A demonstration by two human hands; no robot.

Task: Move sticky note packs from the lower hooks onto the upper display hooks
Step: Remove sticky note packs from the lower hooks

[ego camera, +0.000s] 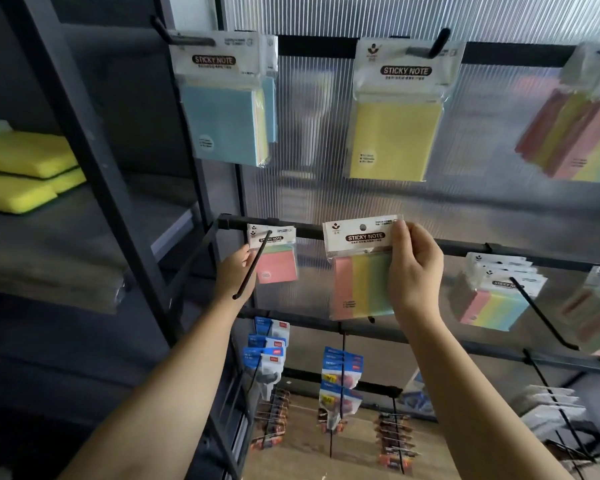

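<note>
My right hand [414, 271] grips a striped pink, yellow and green sticky note pack [359, 268] by its right side, in front of the middle rail and free of any hook. My left hand [234, 275] pinches the left edge of a small pink and green pack [274, 254] that hangs on a lower hook [252, 268]. On the upper hooks hang a blue pack [224, 102], a yellow pack [397, 109] and a striped pack [575, 126]. More striped packs [496, 292] hang on a lower hook to the right.
A dark metal shelf frame [94, 143] stands at the left, with yellow sponges [25, 168] on its shelf. Below hang blue carded items [340, 368] and several small clips on long black hooks. A ribbed translucent panel [326, 188] backs the display.
</note>
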